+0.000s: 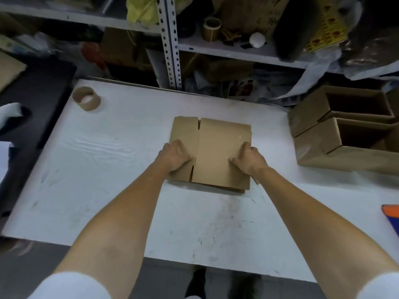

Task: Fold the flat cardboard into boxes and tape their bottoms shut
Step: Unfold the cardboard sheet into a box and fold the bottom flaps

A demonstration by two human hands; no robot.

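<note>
A flat brown cardboard blank lies in the middle of the white table, its flaps showing as a narrow left panel and a wide right panel. My left hand rests on the left panel with its fingers curled over the left edge. My right hand grips the right edge, thumb lying on top of the wide panel. A brown tape roll stands at the table's far left corner, away from both hands.
Two folded open boxes lie on their sides at the right of the table. An orange and blue object pokes in at the right edge. Cluttered metal shelves stand behind the table. Dark shoes show below the near edge.
</note>
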